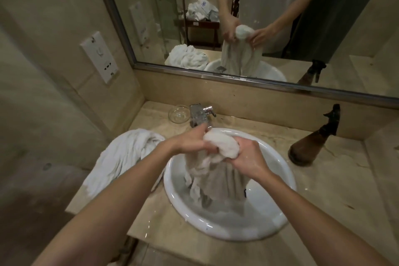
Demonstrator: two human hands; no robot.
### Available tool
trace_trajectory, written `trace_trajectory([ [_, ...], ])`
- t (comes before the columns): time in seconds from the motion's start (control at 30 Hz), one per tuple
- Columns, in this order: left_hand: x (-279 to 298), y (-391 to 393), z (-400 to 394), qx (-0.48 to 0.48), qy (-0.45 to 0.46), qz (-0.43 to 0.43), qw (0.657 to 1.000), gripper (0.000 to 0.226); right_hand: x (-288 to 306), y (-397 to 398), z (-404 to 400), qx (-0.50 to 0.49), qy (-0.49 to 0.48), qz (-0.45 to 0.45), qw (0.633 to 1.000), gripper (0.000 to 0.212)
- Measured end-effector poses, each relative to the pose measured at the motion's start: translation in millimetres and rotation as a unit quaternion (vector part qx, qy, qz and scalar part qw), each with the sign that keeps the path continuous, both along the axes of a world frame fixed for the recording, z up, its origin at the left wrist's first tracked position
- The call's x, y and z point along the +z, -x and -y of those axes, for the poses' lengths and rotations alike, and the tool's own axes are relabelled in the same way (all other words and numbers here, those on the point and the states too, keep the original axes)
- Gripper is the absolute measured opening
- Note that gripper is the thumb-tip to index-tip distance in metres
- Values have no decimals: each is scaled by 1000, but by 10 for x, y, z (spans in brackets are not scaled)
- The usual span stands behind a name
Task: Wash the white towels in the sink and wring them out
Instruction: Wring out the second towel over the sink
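A wet towel [218, 157] is held bunched above the sink [278, 170], its tail hanging into the basin so water drains there. It is gripped by the left hand [192, 143] and right hand [246, 157], fingers curled tight, apparently for wringing. A second towel [127, 157] is laid on the counter [336, 179] beside the sink.

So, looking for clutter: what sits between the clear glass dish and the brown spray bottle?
The chrome faucet, beside the clear glass dish; then bare counter to the brown spray bottle, in the head view.
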State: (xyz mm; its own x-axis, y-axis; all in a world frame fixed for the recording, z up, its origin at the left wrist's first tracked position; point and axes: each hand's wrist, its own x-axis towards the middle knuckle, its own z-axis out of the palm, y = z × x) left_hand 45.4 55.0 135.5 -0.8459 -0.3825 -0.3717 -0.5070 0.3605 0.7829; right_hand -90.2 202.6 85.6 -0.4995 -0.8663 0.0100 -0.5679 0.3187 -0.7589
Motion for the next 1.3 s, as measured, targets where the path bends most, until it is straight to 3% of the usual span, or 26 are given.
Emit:
trace_trajectory([
  [0.07, -220, -153, 41, -64, -92, 34, 993, 56, 109, 29, -15, 33, 32, -24, 999, 28],
  [0.17, -675, -182, -39, -160, -96, 81, 979, 66, 353, -6, -38, 83, 47, -25, 995, 20],
  [0.23, -874, -164, -108, -165, -39, 120, 978, 87, 456, 34, -73, 80, 66, -7, 995, 21],
  [0.3, -1011, -157, -231, -134, 82, 126, 979, 101, 540, 161, -102, 48, 92, 6, 995, 33],
  [0.37, -1128, -95, -375, -86, 83, 14, 993, 89, 637, 329, -134, 23, 89, 9, 996, 34],
  [0.43, -1165, 21, -424, -56, 44, -35, 997, 79, 714, 449, -185, 22, 80, -11, 996, 30],
  [0.53, -1095, 125, -254, -72, 85, 27, 993, 79, 688, 641, -338, -3, 59, -28, 998, 29],
  [0.67, -924, 65, 25, -73, 170, 75, 980, 29, 444, 791, -572, -35, -18, -11, 999, 16],
  [0.83, -492, 88, 80, 27, 151, -42, 987, 22, -96, 744, -697, -43, -78, -5, 996, 27],
  [0.93, -220, 219, 13, 74, 159, -82, 981, 20, -304, 643, -659, -28, -93, 4, 995, 22],
  [1.0, -57, 288, -35, 123, 120, -131, 977, 27, -286, 538, -567, -6, -87, 38, 995, 37],
  [1.1, 211, 342, -86, 181, 58, -180, 965, 25, -176, 404, -396, 114, -99, 117, 982, 86],
  [1.17, 401, 353, -104, 170, 56, -201, 963, 24, -107, 344, -274, 176, -108, 123, 971, 110],
  [1.3, 697, 316, -125, 132, 34, -245, 960, 23, 22, 286, -49, 156, -86, 179, 968, 107],
])
